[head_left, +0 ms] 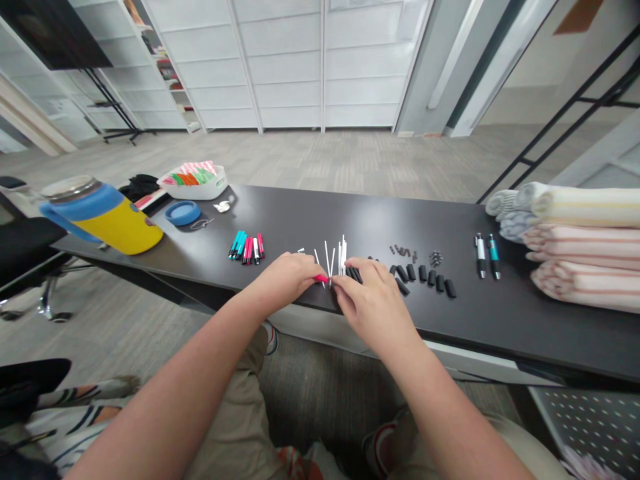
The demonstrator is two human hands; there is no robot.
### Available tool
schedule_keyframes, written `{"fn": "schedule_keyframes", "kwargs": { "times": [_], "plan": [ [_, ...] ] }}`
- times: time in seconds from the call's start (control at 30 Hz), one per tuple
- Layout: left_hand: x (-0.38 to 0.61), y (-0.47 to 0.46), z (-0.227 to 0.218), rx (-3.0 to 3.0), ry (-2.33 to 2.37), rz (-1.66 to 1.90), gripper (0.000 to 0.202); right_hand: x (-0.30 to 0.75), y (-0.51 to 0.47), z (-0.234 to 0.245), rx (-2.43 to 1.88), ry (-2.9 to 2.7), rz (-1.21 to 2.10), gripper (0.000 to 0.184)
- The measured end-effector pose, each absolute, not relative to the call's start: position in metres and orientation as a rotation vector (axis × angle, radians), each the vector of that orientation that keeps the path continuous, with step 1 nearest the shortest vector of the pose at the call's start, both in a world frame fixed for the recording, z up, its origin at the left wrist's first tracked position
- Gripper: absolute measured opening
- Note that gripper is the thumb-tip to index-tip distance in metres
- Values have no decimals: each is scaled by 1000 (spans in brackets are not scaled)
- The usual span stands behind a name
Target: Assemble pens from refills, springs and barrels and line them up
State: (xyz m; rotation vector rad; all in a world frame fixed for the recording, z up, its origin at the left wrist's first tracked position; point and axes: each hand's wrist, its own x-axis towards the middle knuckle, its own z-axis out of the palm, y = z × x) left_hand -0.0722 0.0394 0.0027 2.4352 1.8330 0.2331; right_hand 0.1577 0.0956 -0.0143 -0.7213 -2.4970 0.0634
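My left hand (290,279) is closed round a pink pen barrel (321,278), which points to the right. Close by, the thumb and forefinger of my right hand (373,293) are pinched at the barrel's end; whatever sits between them is too small to make out. Thin white pen refills (342,253) lie just beyond both hands. Teal, pink and white pen barrels (247,248) are grouped to the left. Black tube-like grips (431,277) lie right of my right hand, with small dark pieces (403,252) and tiny springs (436,258) behind them.
Two whole pens, one white (481,255) and one teal (494,257), lie farther right, beside rolled striped towels (590,247). On the left stand a yellow and blue mug (107,217), a blue lid (183,213) and a white basket (200,189) of colourful packets.
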Motion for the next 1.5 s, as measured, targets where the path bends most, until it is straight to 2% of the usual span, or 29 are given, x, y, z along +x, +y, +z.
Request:
{"fn": "schedule_keyframes", "kwargs": {
  "times": [0.23,0.57,0.77,0.93,1.2,1.33,1.5],
  "plan": [
    [-71,42,15,2436,1801,151,17,160,99,-14,-684,-2483,117,20],
    [-73,43,2,2514,1794,93,16,156,95,-19,-629,-2452,184,14],
    [-59,43,10,2482,1855,20,22,148,84,-22,-712,-2377,163,11],
    [-52,38,18,2434,1840,271,22,150,82,-18,-708,-2260,127,9],
    [-44,26,11,2125,1731,968,18,160,86,3,-638,-2109,254,7],
    [-47,24,13,1976,1892,1012,21,174,89,25,-735,-1996,411,9],
    [-65,29,10,2016,1993,983,27,190,96,43,-734,-1982,451,10]
  ]
}}
